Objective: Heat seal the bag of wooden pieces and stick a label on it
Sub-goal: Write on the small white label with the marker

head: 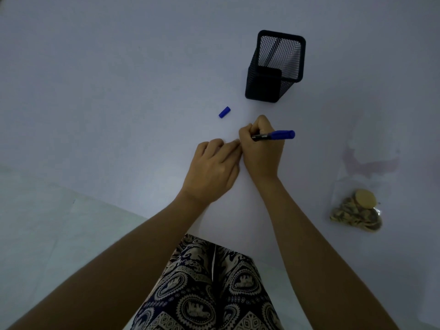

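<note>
Writing seems to be the step in hand: my right hand grips the uncapped blue marker, while my left hand presses curled fingers on the table beside it; the label itself is hidden. The bag of wooden pieces lies well apart to my right, with no label on it yet; whether it is sealed I cannot tell.

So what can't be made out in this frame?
- Label: hidden under both hands, left and right, head view.
- Marker tip: covered by the right fingers.
- Bag seal: clear plastic too faint against the table.
- Holder contents: mesh too dark to tell.
</note>
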`<state>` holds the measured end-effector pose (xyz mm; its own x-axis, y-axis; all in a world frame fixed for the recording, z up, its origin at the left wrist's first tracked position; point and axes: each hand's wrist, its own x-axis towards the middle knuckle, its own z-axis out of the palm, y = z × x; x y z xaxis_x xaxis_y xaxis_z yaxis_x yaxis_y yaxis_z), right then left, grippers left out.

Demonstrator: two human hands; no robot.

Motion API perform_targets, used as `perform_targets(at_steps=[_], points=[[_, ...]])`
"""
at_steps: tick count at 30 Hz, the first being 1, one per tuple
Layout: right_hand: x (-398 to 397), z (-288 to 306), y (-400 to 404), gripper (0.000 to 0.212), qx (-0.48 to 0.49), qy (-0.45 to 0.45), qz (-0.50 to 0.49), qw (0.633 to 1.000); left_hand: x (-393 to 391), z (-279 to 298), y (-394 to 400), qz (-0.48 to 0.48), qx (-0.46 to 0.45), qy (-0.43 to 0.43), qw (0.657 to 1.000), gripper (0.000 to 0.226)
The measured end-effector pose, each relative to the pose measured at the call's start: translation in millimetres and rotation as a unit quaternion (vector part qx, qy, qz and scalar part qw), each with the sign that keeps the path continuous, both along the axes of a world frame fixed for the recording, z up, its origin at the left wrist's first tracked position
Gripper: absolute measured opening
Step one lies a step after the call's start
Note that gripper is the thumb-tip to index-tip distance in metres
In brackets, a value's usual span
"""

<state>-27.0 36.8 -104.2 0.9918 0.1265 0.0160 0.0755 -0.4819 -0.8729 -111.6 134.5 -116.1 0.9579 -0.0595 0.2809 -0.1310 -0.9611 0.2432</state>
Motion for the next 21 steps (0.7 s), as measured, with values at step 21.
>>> perform_targets(at_steps=[21], points=[[-4.9, -6.2, 1.6, 0.025, -0.021, -0.024, -0.013, 0.999, -1.9, -0.4, -0.7, 0.012, -0.015, 0.016, 1.0, 0.028]])
